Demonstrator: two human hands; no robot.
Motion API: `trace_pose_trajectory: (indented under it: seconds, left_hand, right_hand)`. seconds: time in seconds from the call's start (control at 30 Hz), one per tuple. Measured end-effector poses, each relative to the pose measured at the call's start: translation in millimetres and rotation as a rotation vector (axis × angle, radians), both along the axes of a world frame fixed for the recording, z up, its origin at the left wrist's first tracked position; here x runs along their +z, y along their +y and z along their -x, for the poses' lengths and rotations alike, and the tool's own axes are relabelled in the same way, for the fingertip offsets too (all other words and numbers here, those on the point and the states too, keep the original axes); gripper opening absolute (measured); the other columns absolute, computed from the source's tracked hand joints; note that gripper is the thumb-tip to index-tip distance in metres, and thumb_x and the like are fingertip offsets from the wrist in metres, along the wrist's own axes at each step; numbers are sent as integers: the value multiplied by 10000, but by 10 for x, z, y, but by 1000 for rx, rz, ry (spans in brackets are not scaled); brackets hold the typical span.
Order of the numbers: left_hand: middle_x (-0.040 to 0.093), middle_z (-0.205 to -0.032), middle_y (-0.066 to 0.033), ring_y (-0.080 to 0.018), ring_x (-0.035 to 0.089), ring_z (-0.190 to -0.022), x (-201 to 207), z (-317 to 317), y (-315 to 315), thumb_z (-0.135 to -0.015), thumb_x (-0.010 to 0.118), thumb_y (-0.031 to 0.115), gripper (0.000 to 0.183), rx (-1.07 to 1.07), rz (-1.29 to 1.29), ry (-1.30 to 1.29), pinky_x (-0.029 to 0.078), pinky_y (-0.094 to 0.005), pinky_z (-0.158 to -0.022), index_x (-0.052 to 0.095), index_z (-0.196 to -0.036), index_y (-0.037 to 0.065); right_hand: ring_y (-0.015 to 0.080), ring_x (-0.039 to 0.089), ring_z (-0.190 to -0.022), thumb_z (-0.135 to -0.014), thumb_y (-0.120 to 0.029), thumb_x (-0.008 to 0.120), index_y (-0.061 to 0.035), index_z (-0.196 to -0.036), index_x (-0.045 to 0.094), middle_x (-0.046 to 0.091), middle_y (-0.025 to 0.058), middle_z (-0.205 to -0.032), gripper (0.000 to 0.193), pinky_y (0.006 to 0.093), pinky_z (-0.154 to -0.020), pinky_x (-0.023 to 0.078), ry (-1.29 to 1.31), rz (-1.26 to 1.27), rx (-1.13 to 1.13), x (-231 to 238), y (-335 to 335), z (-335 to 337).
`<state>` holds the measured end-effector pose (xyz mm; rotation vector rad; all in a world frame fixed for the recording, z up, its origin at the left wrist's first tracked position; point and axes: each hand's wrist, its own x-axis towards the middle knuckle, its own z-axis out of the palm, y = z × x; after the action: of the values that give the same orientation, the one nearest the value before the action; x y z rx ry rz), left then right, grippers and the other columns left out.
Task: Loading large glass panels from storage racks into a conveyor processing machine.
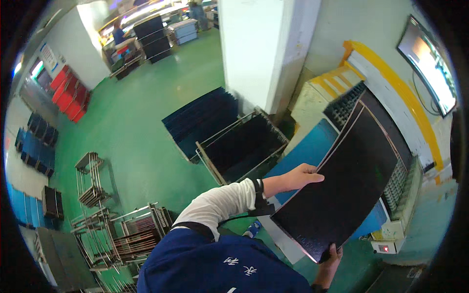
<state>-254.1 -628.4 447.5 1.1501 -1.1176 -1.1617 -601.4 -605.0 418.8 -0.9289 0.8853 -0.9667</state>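
A large, thin black panel (342, 180) with copper-coloured edges is held tilted between my two hands. My left hand (295, 178) is closed on its left long edge, thumb on the top face and the other fingers mostly hidden beneath. At the panel's near corner, my right hand (331, 263) grips the edge with the thumb up. Under the panel's far end lies a machine bed with rows of small rollers (395, 185). A blue board (305, 149) shows on the panel's left side. Another dark sheet (386, 122) lies behind the held panel.
A rack of dark panels (244, 144) stands on the green floor to the left, with dark blue panels (200, 119) behind it. Metal racks (141, 234) are at lower left. A white pillar (254, 53) rises ahead. A screen (427, 63) hangs at upper right.
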Motion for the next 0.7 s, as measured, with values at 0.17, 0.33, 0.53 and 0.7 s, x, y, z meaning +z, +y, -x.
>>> trace_pose_trajectory:
  seconds: [0.17, 0.33, 0.53, 0.7]
  left_hand:
    - [535, -688, 56, -53, 465, -593, -129, 314, -398, -931, 598, 395, 391, 2, -274, 98, 350, -237, -518, 638, -1101, 45]
    - [551, -679, 66, -59, 512, -563, -430, 146, -319, -957, 580, 316, 244, -44, -507, 457, 376, -230, -478, 652, -1047, 101]
    - [663, -1071, -71, -168, 646, -973, -604, 80, -240, -985, 519, 189, 224, -133, -450, 648, 519, -321, -868, 607, -1108, 25]
    - [632, -1168, -104, -223, 618, -1076, -665, 52, -448, -983, 502, 166, 277, -40, -366, 643, 510, -340, -901, 560, -1205, 11]
  right_hand:
    - [208, 596, -1053, -900, -151, 611, 22, -1291, 502, 594, 112, -1189, 442, 338, -890, 503, 106, -67, -82, 191, -222, 208]
    - [185, 622, -928, -891, -94, 638, 25, -1213, 572, 649, 85, -1101, 350, 326, -811, 509, 124, -206, -154, -116, -561, 201]
    - [193, 630, -924, -882, -105, 647, 29, -1190, 591, 660, 89, -1059, 341, 327, -802, 510, -6, -213, -110, -231, -998, 58]
    - [205, 637, -908, -868, -109, 655, 31, -1187, 589, 660, 97, -1054, 355, 328, -802, 510, -59, -103, -133, -227, -1396, -89]
